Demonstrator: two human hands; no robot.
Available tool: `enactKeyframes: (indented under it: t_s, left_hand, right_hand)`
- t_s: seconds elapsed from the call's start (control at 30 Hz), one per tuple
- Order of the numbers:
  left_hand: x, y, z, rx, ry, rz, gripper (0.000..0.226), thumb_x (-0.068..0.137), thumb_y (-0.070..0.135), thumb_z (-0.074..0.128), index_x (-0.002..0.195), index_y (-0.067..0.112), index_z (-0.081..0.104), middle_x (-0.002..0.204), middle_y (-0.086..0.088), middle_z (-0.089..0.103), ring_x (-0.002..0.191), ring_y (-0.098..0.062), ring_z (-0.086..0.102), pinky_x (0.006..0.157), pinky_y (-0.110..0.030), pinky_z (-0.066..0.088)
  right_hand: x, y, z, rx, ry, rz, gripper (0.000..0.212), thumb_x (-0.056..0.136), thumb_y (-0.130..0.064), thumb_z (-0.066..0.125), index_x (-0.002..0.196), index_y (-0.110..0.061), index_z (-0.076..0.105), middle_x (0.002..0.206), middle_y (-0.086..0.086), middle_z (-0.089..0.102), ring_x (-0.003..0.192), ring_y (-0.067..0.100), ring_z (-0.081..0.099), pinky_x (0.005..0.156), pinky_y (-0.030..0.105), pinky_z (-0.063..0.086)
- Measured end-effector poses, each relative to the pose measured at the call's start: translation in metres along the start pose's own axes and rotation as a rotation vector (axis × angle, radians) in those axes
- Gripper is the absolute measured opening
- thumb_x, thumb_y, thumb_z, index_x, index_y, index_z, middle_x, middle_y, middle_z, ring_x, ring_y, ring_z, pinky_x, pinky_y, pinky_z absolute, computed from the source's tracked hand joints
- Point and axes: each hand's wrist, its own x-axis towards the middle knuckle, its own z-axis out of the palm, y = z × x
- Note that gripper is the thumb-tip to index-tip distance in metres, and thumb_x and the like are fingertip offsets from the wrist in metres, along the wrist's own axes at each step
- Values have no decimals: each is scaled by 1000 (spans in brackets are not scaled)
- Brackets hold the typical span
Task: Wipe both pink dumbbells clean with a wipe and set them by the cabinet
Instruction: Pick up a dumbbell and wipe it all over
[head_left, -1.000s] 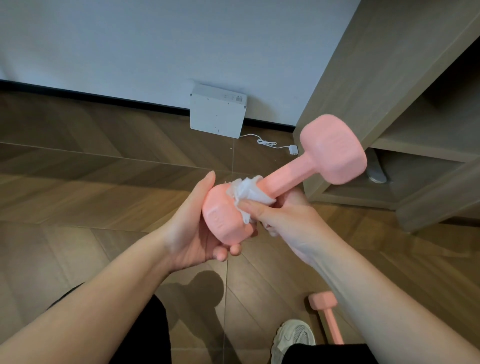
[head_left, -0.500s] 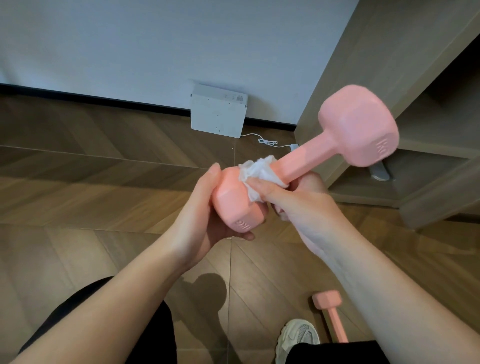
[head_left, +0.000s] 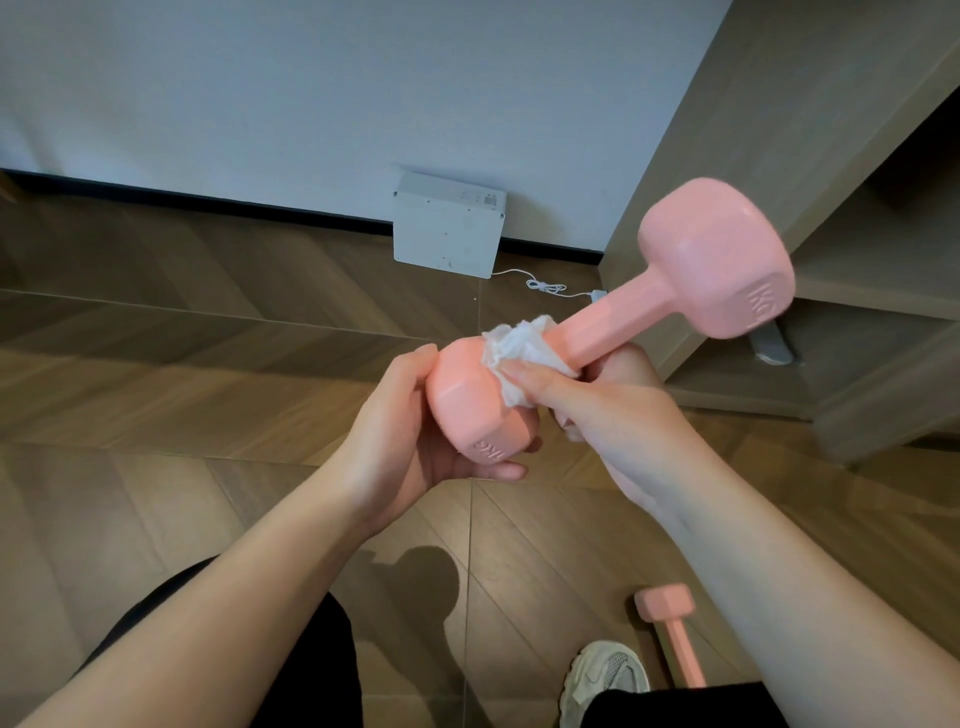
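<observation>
The dumbbell (head_left: 613, 332) looks smooth, matt pink, rubbery. The wipe (head_left: 514, 345) is crumpled white paper. Floor (head_left: 182, 364) and cabinet (head_left: 779, 130) show matt wood grain.

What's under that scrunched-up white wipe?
The held pink dumbbell: the wipe covers its handle by the near head, pinched by the right hand. That covered patch cannot be seen.

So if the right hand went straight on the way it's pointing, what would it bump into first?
Probably the near head of the held dumbbell: the right hand, gripping the wipe on the handle, points straight at it. The left hand is just behind.
</observation>
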Motion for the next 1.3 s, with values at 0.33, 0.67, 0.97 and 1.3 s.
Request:
enactKeyframes:
  t_s: [0.33,0.67,0.97,1.3]
  left_hand:
    - [17,-4,-27,208,510,201,14,94,18,63,87,9,72,90,-8,74,83,-19,69,67,-31,59]
    - [24,-4,-44,328,618,173,43,97,38,56,59,22,69,80,-4,74,69,-12,69,54,-26,56]
    - [20,-2,-45,371,573,36,33,98,41,51,90,20,75,105,-4,73,88,-16,70,74,-37,55]
    - [14,-11,-11,130,110,-62,57,94,61,41,116,18,71,96,-19,70,79,-27,62,54,-35,54]
  right_hand:
    - [1,5,-6,63,52,95,14,82,-13,73,91,-9,64,45,-22,53,43,-6,51,40,5,33]
    - [4,8,-8,73,70,108,23,83,-11,72,102,-2,62,46,-22,53,43,-6,51,40,5,33]
    - [5,10,-6,58,44,73,17,83,-8,70,75,-21,67,45,-21,53,42,-5,51,40,5,32]
    - [7,23,15,57,67,167,17,79,-16,75,90,-13,62,44,-22,52,41,-4,50,39,7,32]
